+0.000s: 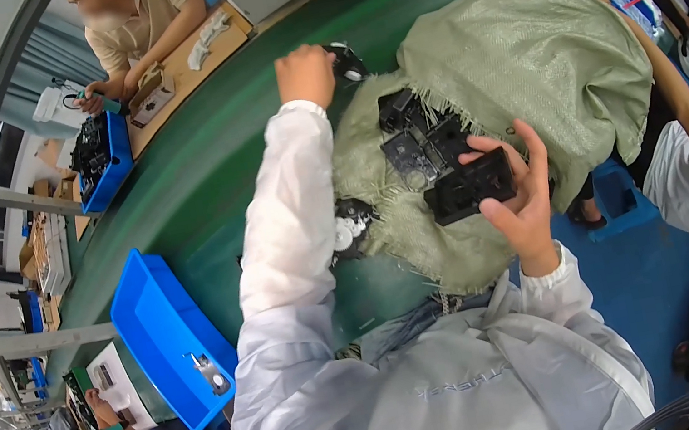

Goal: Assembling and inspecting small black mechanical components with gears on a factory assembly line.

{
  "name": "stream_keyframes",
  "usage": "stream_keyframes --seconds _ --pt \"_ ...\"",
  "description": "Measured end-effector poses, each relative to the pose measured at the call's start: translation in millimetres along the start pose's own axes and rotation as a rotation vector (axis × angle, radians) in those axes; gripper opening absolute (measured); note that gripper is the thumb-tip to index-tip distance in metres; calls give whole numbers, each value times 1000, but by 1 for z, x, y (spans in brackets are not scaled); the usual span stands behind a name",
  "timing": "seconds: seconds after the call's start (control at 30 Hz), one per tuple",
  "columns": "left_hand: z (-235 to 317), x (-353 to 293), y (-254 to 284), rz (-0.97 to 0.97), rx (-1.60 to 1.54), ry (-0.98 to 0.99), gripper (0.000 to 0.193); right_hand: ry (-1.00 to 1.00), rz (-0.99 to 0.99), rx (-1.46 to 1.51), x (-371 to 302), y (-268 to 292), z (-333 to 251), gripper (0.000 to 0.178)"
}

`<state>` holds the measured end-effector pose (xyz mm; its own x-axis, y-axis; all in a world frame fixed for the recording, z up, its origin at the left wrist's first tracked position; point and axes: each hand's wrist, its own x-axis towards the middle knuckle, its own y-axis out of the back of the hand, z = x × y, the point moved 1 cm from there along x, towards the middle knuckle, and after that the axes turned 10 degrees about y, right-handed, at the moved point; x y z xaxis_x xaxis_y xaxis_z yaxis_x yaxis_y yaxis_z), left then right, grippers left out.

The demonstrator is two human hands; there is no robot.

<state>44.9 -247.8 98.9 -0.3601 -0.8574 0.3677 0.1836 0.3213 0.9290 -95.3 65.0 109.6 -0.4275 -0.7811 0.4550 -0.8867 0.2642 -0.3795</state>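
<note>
Stretched forward over the green belt, my left hand [306,77] has its fingers closed on a small black part with a silvery patch [348,62]. My right hand [526,201] grips a black plastic housing [471,187] between thumb and fingers, with one finger raised. The housing is above the mouth of a pale green woven sack [533,57]. Several black plastic parts [449,139] and a greyish see-through part [410,157] lie in the sack's opening. Beside my left forearm sits a black part with white gears [351,227], partly hidden by the sleeve.
A blue bin [143,329] holding a small metallic part [209,374] stands to the left. Across the green belt [201,162], a person works beside another blue bin [115,168]. More people are at the lower left and right. A blue stool [618,199] stands on the right.
</note>
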Motion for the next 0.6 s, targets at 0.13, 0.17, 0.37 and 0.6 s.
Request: stream_keyframes --seconds 0.13,0.17,0.37,0.6 --pt "1 -57 82 321 -576 110 22 81 -25 126 7 -9 1 94" --pt "1 -75 100 321 -722 199 22 74 -36 138 8 -10 4 94" --pt "25 -167 154 413 -1304 329 24 -64 -134 319 4 -16 23 78" --pt "37 -208 157 340 -1394 448 28 -141 -161 289 2 -71 10 58"
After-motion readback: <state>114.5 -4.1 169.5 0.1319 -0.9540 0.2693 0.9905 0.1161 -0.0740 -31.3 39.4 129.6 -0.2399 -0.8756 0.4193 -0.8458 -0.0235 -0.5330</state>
